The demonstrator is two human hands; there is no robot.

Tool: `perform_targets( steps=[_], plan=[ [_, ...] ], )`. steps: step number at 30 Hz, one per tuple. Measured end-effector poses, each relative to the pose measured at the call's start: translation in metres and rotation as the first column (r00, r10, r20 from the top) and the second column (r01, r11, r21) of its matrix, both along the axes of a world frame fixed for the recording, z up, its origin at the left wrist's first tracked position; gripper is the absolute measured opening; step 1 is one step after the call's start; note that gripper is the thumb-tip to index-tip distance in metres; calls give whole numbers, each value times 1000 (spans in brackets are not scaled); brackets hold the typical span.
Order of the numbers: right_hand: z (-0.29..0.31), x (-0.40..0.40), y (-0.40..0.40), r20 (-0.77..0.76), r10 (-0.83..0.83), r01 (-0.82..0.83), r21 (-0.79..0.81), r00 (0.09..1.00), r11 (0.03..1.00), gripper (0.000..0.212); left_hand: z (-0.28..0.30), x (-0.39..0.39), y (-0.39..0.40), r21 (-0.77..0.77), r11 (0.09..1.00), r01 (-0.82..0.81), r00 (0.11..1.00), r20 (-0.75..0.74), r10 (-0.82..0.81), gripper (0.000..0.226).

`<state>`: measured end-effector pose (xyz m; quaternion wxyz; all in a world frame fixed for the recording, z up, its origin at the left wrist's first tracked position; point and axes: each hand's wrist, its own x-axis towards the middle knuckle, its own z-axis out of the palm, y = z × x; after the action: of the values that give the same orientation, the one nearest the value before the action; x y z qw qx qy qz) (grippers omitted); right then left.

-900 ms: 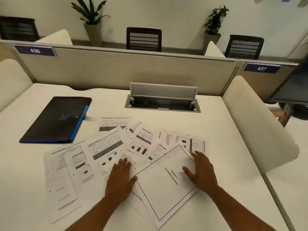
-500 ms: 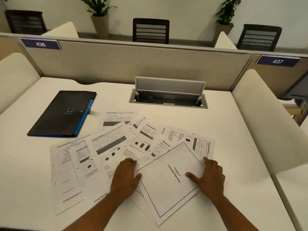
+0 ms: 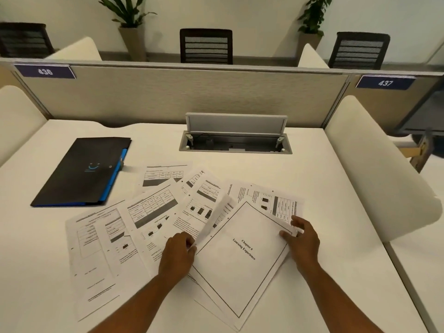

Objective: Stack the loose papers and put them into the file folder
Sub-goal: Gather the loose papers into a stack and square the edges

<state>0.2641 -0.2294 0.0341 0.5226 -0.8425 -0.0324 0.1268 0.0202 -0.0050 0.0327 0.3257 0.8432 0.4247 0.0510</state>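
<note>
Looking down from the head cam, loose papers point(image 3: 153, 219) sit fanned out across the near half of the desk point(image 3: 324, 193), overlapping so much I can't count them. The title sheet point(image 3: 242, 258), "Chapter 6 Learning Experience", lies on top toward the near edge. The left hand point(image 3: 179, 254) pinches its left edge, fingers curled, lifting it a bit. The right hand point(image 3: 304, 241) grips its right corner. One black file folder point(image 3: 81, 171) lies shut near the far left corner, apart from the sheets. One open cable hatch point(image 3: 235, 140) sits at the far edge. Beyond the partition point(image 3: 182, 92): three chairs, two plants.
</note>
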Motion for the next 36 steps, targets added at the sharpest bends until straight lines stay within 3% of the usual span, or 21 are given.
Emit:
perform_targets(
  steps=[4, 10, 14, 19, 23, 28, 32, 36],
  plan=[
    [-5, 0, 5, -247, -81, 110, 102, 966, 989, 39, 0, -3, 2, -189, 977, -98, 992, 55, 111, 10],
    [-13, -20, 7, -386, 37, 29, 164, 922, 986, 54, 5, -7, 1, -326, 908, -264, 950, 73, 303, 1],
    [-5, -35, 11, -463, 156, -75, 189, 873, 979, 39, 4, -10, 2, -378, 866, -326, 924, 64, 376, 2],
    [-5, -53, 15, -436, 206, -153, 155, 876, 976, 25, 5, -13, 3, -475, 802, -364, 899, 47, 435, 10],
    [-10, -44, 11, -258, 89, -97, -21, 962, 995, 13, 11, -19, 12, -514, 781, -354, 900, 40, 434, 18],
    [-5, -27, -3, -81, 28, -43, -197, 996, 980, 36, 17, -27, 23, -488, 803, -341, 916, 19, 401, 19],
    [-5, -24, -6, -77, -3, -11, -183, 997, 983, 39, 22, -28, 26, -500, 808, -311, 929, 19, 369, 20],
    [2, -33, 4, -161, 15, -26, -67, 987, 997, 46, 26, -24, 24, -522, 796, -306, 930, 17, 368, 20]
  ],
)
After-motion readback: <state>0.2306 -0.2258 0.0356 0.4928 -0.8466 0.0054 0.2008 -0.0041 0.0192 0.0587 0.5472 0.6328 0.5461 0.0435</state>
